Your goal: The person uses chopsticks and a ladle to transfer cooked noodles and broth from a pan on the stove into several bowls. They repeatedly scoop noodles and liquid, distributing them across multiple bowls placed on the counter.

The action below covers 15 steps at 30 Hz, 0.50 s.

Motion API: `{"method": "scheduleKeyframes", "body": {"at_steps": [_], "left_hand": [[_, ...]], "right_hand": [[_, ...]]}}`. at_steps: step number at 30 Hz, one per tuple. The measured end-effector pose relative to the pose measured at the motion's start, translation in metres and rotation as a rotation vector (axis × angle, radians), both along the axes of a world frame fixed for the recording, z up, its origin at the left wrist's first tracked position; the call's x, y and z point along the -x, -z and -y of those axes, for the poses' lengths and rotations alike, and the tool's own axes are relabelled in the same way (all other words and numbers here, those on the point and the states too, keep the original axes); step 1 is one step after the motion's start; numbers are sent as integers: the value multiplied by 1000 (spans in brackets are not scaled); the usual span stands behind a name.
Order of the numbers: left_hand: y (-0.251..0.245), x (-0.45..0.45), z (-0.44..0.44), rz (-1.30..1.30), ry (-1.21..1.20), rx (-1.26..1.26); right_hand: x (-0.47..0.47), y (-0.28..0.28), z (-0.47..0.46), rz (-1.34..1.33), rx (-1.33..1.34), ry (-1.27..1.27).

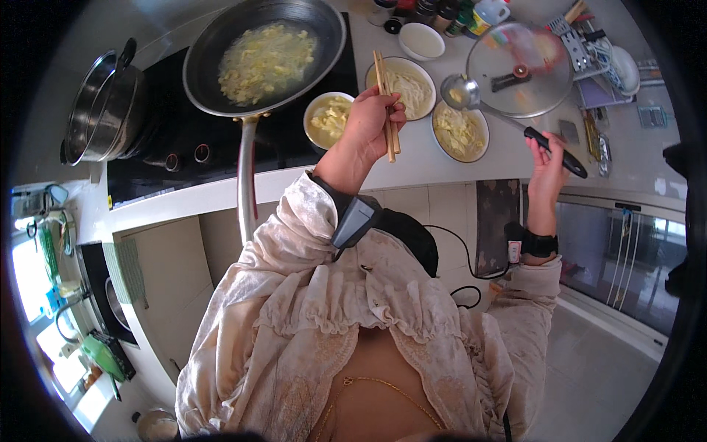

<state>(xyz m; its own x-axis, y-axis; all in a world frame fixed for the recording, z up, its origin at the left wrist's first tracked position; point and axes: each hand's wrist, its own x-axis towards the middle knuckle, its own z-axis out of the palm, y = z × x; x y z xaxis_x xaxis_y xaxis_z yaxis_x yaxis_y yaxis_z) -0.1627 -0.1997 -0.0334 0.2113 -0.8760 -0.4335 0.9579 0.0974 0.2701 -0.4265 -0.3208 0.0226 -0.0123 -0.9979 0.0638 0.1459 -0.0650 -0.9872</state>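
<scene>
A pair of wooden chopsticks [393, 138] is gripped in my left hand [373, 121], tips pointing away from me. That hand is between a bowl of egg pieces in broth [330, 119] and a larger bowl of pale noodles [413, 91], whose left edge it partly hides. My right hand [547, 160] holds the black handle of a steel ladle [463, 93]. A little yellow food lies in the ladle's cup, which is over the far rim of a third bowl [461, 132] filled with noodles and egg.
A wide frying pan [265, 66] with egg and noodles in liquid sits on the black cooktop [281, 141], its handle toward me. Steel pots [105, 110] stand left. A glass lid [522, 99], small white bowl [421, 41] and several condiment bottles [444, 16] occupy the back counter.
</scene>
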Motion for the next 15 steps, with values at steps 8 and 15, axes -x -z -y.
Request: {"method": "scheduleKeyframes", "body": {"at_steps": [8, 15], "left_hand": [[14, 29, 23, 11, 72, -58], [13, 26, 23, -15, 91, -14]], "right_hand": [[33, 27, -33, -799, 764, -366], [33, 27, -39, -837, 794, -268]]}}
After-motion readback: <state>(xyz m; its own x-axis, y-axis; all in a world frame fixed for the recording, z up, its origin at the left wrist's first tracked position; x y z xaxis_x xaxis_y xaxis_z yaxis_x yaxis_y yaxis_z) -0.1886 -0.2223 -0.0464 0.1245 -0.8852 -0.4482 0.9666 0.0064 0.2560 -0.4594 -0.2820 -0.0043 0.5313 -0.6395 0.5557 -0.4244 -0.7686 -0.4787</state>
